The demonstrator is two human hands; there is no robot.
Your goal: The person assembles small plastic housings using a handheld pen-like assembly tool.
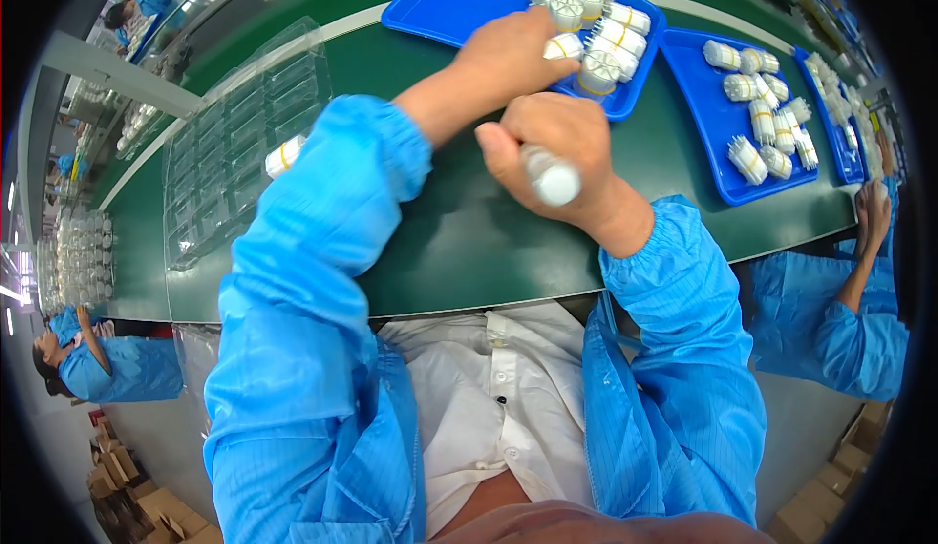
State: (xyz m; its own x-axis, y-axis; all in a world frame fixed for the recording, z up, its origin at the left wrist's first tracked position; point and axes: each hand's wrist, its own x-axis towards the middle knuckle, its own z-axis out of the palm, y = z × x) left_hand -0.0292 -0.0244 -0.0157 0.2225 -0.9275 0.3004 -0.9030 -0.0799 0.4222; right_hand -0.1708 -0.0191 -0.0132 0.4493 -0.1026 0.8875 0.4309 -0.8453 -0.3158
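Observation:
My left hand reaches over the near side of a blue tray. Its thumb and fingers close on a white cylinder with a yellow band; the fingertips are partly hidden. Piled in that tray are several more white banded cylinders, some with thin wires or pins at the ends. Just in front of the tray, my right hand is wrapped around a smooth white cylinder, its rounded end pointing toward me and slightly blurred.
A clear plastic compartment tray lies at left, with one banded cylinder beside my left sleeve. At right stand a second blue tray of cylinders and a third tray. Another person's hands work at far right. The tabletop is green.

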